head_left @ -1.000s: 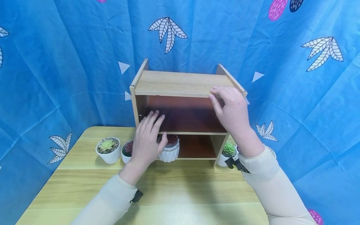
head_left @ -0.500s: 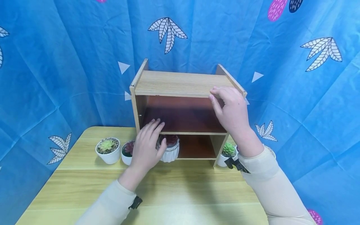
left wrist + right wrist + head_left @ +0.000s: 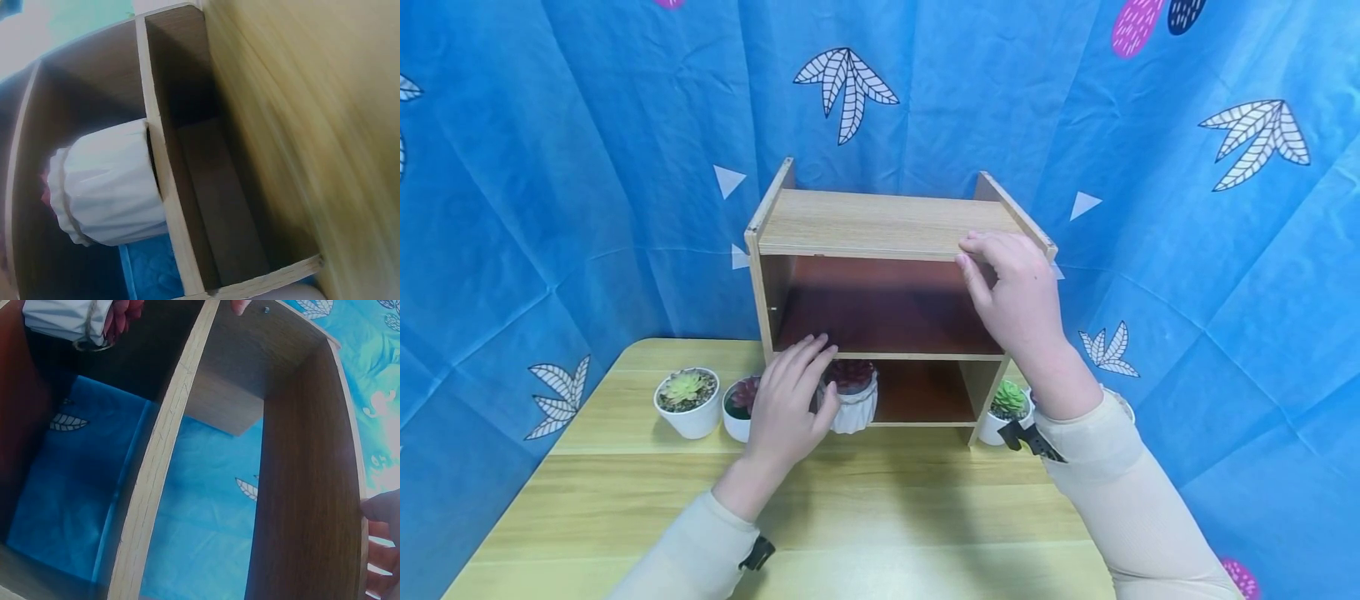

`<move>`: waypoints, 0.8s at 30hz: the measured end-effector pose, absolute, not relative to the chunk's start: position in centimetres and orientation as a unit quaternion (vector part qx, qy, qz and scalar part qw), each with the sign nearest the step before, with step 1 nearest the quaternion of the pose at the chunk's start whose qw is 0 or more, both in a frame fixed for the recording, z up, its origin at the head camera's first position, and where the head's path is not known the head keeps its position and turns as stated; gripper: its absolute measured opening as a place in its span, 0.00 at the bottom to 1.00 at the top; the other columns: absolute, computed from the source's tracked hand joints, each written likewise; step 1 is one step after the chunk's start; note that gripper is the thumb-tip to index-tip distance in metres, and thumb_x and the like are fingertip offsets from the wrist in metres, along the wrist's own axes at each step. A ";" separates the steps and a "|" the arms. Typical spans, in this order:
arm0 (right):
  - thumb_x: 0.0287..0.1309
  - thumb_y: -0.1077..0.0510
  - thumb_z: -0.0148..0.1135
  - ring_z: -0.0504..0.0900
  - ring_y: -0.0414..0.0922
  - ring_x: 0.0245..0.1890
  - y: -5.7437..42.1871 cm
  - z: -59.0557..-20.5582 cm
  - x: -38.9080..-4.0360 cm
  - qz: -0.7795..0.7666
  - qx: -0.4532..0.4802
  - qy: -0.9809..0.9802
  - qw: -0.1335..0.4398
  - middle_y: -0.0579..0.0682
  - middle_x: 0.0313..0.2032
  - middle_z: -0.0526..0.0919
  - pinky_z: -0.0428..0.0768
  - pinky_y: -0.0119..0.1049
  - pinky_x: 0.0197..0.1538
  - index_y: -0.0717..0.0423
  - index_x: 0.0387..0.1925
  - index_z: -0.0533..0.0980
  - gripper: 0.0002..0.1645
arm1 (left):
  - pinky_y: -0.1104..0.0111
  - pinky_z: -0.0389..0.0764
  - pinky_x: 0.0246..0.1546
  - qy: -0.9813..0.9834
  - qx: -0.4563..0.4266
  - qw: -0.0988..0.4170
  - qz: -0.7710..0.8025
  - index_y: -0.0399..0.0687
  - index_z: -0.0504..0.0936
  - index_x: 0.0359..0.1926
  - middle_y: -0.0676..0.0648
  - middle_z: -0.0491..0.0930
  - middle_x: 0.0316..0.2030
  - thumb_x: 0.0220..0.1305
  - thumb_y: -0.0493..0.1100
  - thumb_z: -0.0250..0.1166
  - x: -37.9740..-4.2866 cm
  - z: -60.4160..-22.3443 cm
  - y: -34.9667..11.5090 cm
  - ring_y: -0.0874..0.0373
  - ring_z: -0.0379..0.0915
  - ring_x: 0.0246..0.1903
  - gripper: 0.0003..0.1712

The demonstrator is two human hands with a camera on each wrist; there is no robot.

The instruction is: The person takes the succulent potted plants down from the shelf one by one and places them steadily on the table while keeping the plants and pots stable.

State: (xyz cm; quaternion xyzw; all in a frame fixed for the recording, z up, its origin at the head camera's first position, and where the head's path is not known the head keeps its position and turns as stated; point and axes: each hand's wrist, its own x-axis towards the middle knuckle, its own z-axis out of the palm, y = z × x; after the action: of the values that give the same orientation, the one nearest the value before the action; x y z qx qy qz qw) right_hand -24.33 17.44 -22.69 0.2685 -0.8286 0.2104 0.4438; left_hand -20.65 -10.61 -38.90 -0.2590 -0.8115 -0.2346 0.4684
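Note:
A wooden shelf unit [image 3: 880,221] stands at the back of the table. In its lower compartment, toward the left, sits a white fluted pot [image 3: 855,408] with a dark red succulent [image 3: 122,325]; twine circles its neck. My left hand [image 3: 790,404] hovers in front of the unit's left side with relaxed, spread fingers, just left of that pot and holding nothing. At the right end of the top board, my right hand [image 3: 1018,292] pinches the front edge, fingers above and thumb below. The left wrist view shows the pot's white side [image 3: 112,181] resting on the compartment's floor.
Left of the unit stand a white pot [image 3: 692,417] with a pale green succulent and another white pot [image 3: 737,427] with a reddish one. On the right is a green succulent in a white pot [image 3: 994,429], partly behind my forearm. A blue curtain [image 3: 587,167] surrounds the table [image 3: 865,517].
My left hand has drawn back and down from the middle compartment's opening toward the lower one. The right hand keeps its grip on the top board; shelf unit and pots stay put.

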 end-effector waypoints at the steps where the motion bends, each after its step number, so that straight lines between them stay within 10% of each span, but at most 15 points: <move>1: 0.65 0.57 0.65 0.81 0.54 0.53 17.4 -22.7 -24.3 0.211 0.269 -0.828 0.444 0.55 0.48 0.87 0.73 0.47 0.62 0.61 0.49 0.84 0.15 | 0.48 0.70 0.62 -0.808 -0.259 0.474 -0.236 0.40 0.81 0.58 0.42 0.79 0.60 0.63 0.46 0.55 -20.6 -39.0 -10.6 0.44 0.72 0.62 0.25; 24: 0.65 0.57 0.65 0.81 0.54 0.53 17.4 -22.7 -24.4 0.215 0.277 -0.823 0.447 0.55 0.48 0.87 0.72 0.46 0.61 0.61 0.49 0.84 0.15 | 0.52 0.79 0.48 -0.752 -0.288 0.539 -0.244 0.39 0.85 0.49 0.43 0.85 0.47 0.53 0.38 0.60 -20.7 -40.7 -11.2 0.44 0.81 0.47 0.21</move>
State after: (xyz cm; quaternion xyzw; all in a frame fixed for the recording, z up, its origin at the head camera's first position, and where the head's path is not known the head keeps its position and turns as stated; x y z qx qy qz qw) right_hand -24.39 17.43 -22.67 0.2767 -0.8229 0.2150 0.4472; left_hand -20.69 -11.17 -40.68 -0.2884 -0.7525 -0.2442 0.5394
